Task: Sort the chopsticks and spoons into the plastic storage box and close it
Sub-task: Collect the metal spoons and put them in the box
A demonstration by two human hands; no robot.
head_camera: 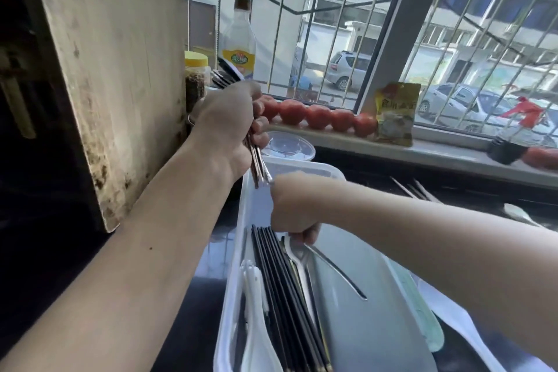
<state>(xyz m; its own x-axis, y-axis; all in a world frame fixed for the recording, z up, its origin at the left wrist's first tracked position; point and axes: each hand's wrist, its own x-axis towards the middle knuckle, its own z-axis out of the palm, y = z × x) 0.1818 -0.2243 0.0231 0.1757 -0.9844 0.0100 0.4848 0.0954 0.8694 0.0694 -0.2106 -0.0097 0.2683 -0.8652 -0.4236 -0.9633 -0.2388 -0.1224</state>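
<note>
Gripping utensil bundle [256, 157], left hand [229, 127] raised; right hand [294, 205] pinching spoon [297, 254] inside storage box [232, 266].

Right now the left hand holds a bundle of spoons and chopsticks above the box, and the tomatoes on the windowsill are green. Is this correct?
Not quite: the tomatoes on the windowsill are red, not green, as the head view shows. The rest holds: the left hand holds a bundle of spoons and chopsticks above the box.
</note>
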